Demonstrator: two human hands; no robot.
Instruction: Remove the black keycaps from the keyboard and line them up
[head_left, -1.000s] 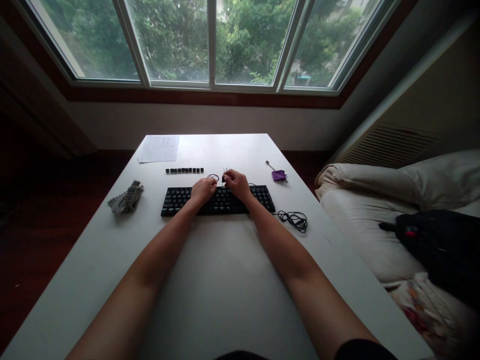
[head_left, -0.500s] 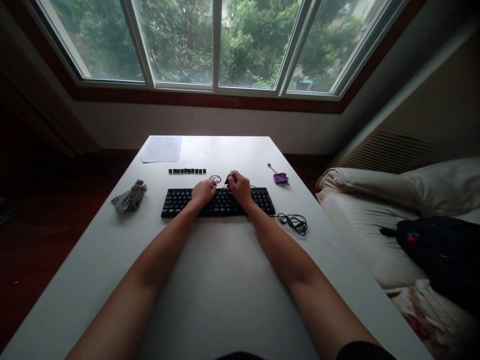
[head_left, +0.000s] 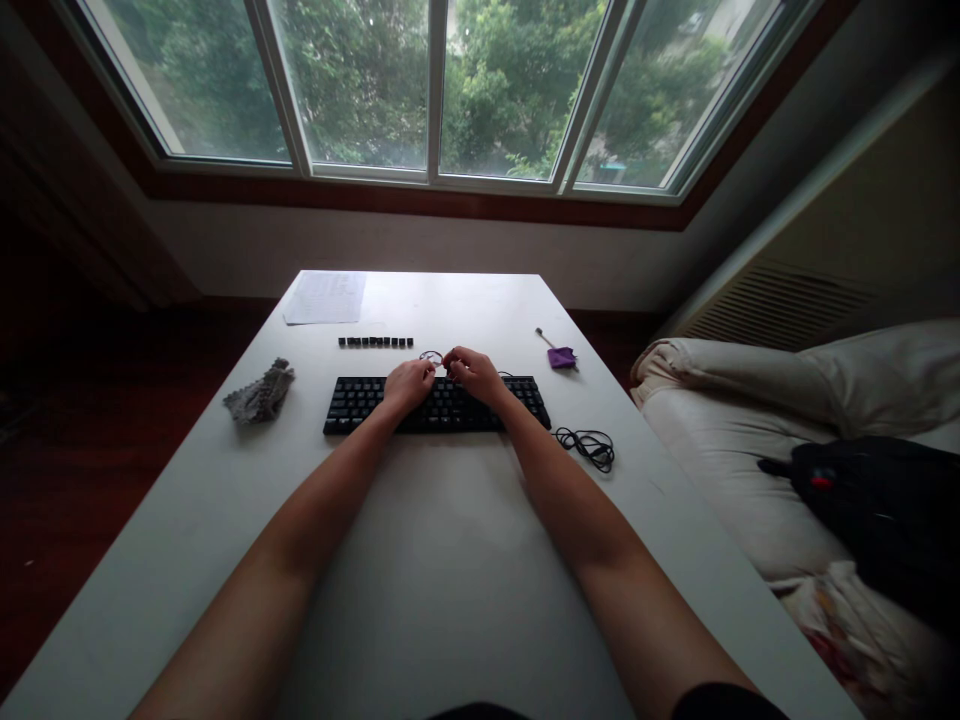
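Observation:
A black keyboard [head_left: 360, 403] lies across the white table [head_left: 450, 560]. My left hand [head_left: 407, 384] rests on the keyboard's upper middle, fingers curled down on the keys. My right hand [head_left: 470, 372] is just beside it, fingers pinched at the keyboard's back edge on a small thing I cannot make out. A thin wire loop [head_left: 430, 356] lies on the table right behind both hands. A row of several loose black keycaps [head_left: 375, 342] sits behind the keyboard to the left.
A grey cloth [head_left: 260, 393] lies left of the keyboard and a paper sheet [head_left: 325, 297] at the far left corner. A purple-headed brush [head_left: 559, 355] and a coiled black cable [head_left: 589, 443] lie to the right. A bed with a black bag [head_left: 877, 500] borders the table's right side.
My right hand has shifted slightly left toward the left hand and lowered; the thin tool tip that stuck up from its fingers half a second ago no longer shows.

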